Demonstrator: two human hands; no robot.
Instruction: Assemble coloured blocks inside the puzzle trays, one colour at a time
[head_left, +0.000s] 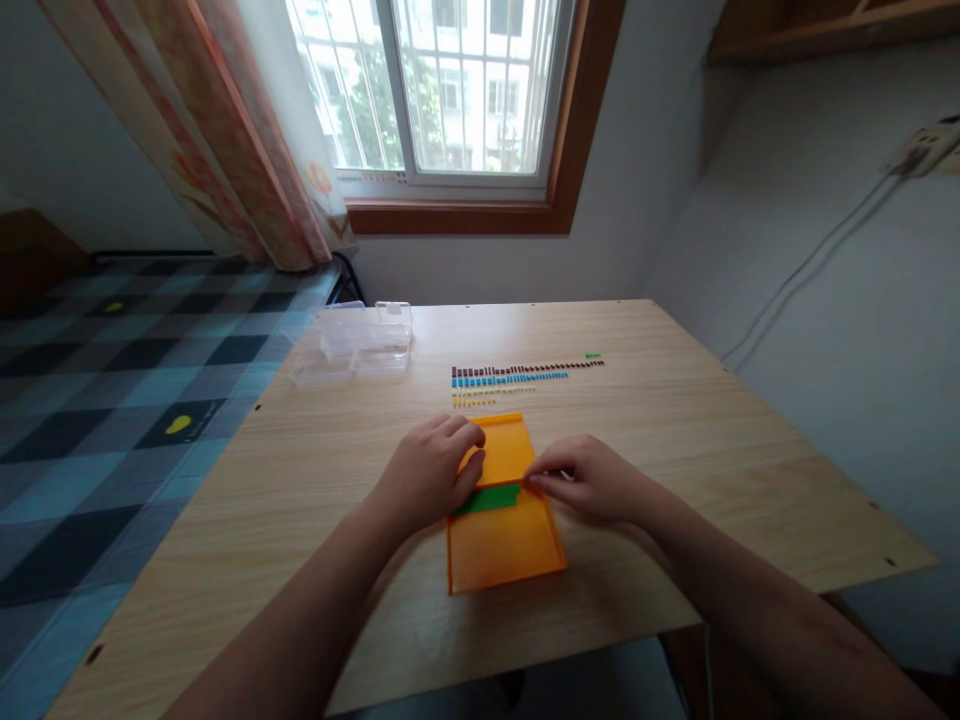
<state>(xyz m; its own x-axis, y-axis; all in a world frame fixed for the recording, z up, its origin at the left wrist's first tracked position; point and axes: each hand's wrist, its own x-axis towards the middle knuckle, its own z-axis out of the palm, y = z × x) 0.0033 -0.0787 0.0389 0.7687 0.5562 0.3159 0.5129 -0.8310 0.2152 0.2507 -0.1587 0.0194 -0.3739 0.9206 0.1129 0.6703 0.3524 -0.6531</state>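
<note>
An orange tray (504,548) with raised edges lies on the table, and a crossbar divides it into a far and a near part. A strip of small green pieces (491,499) lies along the near side of that bar. My left hand (437,468) is curled over the tray's left edge, gripping it, with the thumb near the strip's left end. At the right edge, by the strip's right end, my right hand (589,478) has thumb and forefinger pinched together. Whatever is between those fingertips is too small to make out.
Beyond the tray are rows of small brown pieces (517,369), blue pieces (495,380) and yellow pieces (469,402). A few green bits (593,356) lie past them. Clear plastic boxes (356,345) stand at the table's back left. A bed (150,400) adjoins the left side.
</note>
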